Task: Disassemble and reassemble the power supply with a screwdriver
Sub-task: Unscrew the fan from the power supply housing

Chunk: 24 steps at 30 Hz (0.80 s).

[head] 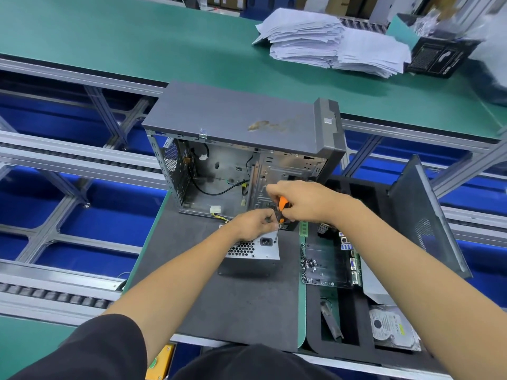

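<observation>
1. In the head view, the power supply [253, 249] was seen lying on the dark mat of the desk [219, 297], just in front of the open computer case [241, 149], with its socket and vent face turned toward the camera.
2. The screwdriver [281, 212] was gripped by the right hand [301, 201]; its fingers [274, 189] were curled round the orange and black handle from above, and the shaft ran down from them to a screw near the corner of the socket face, just beside the mains socket.
3. The left hand [255, 223] was rested on top of the power supply; its fingers [270, 219] were bent and brought close against the lower handle and shaft, apparently to steady the tool. Whether the shaft was actually pinched could not be told.
4. The step in hand was judged to be work on a casing screw of the power supply; whether it was being loosened or tightened could not be told.
5. For the next move, the tip would need to be kept seated squarely in the screw head, downward pressure held while the handle was turned, and the unit braced so that it would not slide on the mat.
6. To the right of the fingers, a motherboard [329, 261] and a hard drive [392, 330] were seen in a foam tray.
</observation>
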Motion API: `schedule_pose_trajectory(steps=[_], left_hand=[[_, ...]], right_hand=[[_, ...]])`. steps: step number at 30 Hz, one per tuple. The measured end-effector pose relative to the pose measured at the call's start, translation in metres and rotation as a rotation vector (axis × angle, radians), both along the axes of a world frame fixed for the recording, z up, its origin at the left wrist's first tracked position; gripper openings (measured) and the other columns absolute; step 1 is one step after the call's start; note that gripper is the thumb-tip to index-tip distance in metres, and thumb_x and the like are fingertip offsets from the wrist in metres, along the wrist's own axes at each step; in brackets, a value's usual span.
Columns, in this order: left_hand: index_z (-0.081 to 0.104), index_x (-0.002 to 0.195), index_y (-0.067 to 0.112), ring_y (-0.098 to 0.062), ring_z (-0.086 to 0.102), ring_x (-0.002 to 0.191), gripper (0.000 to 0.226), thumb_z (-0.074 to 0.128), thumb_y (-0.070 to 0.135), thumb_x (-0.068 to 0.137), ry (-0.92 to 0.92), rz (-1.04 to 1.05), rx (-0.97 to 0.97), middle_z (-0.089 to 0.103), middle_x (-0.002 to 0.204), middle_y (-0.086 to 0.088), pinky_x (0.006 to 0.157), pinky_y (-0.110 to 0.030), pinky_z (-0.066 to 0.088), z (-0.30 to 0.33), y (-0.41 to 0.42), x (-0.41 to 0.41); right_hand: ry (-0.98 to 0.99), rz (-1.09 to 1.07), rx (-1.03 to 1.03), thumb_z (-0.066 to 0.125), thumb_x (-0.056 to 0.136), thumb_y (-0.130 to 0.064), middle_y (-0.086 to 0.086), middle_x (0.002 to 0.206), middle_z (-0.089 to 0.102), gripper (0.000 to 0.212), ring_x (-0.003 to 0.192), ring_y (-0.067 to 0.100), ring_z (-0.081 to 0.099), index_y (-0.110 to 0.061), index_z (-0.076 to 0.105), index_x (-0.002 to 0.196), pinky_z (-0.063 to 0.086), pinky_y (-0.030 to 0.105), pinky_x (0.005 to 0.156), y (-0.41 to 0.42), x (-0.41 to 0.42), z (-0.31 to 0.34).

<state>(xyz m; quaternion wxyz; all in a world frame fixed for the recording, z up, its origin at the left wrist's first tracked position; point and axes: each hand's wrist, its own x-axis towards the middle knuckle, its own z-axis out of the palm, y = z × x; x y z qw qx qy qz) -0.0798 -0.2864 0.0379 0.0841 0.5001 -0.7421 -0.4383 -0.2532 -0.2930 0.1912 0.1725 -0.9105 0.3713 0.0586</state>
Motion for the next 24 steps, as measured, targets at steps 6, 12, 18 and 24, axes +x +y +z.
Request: schedule_pose_trajectory(steps=[6, 12, 18, 24], left_hand=[[0.060, 0.108, 0.025, -0.018, 0.053, 0.066, 0.029, 0.060, 0.035, 0.081, 0.093, 0.050, 0.201, 0.062, 0.073, 0.014, 0.067, -0.037, 0.044, 0.009, 0.000, -0.003], [0.051, 0.129, 0.007, -0.006, 0.050, 0.053, 0.041, 0.066, 0.005, 0.091, 0.149, -0.090, 0.328, 0.057, 0.064, 0.009, 0.057, -0.027, 0.041, 0.017, -0.007, 0.007], [0.052, 0.128, 0.008, -0.029, 0.062, 0.091, 0.048, 0.075, 0.006, 0.087, 0.133, -0.128, 0.342, 0.065, 0.117, -0.030, 0.091, -0.055, 0.053, 0.020, -0.010, 0.009], [0.059, 0.125, 0.014, -0.028, 0.053, 0.087, 0.046, 0.077, 0.004, 0.084, 0.179, -0.098, 0.382, 0.060, 0.100, -0.024, 0.086, -0.045, 0.045, 0.020, -0.010, 0.012]], right_hand=[[0.070, 0.093, -0.232, 0.056, 0.084, -0.028, -0.009, 0.081, 0.054, 0.024, 0.071, 0.019, 0.053, -0.030, 0.038, 0.100, 0.027, 0.030, 0.050, 0.005, -0.003, 0.001], [0.175, 0.087, -0.197, 0.051, 0.087, -0.035, -0.010, 0.061, 0.045, 0.013, 0.054, 0.006, 0.042, -0.028, 0.040, 0.086, 0.023, 0.029, 0.048, 0.010, -0.001, 0.008], [0.251, 0.170, -0.157, 0.050, 0.089, -0.005, 0.003, 0.100, 0.034, 0.029, 0.060, 0.021, 0.042, -0.019, 0.046, 0.114, 0.027, 0.034, 0.048, 0.011, 0.010, 0.014], [0.291, 0.249, -0.325, 0.048, 0.090, -0.031, -0.008, 0.078, 0.048, 0.015, 0.065, 0.023, 0.050, -0.027, 0.037, 0.100, 0.022, 0.028, 0.045, 0.011, 0.008, 0.013]])
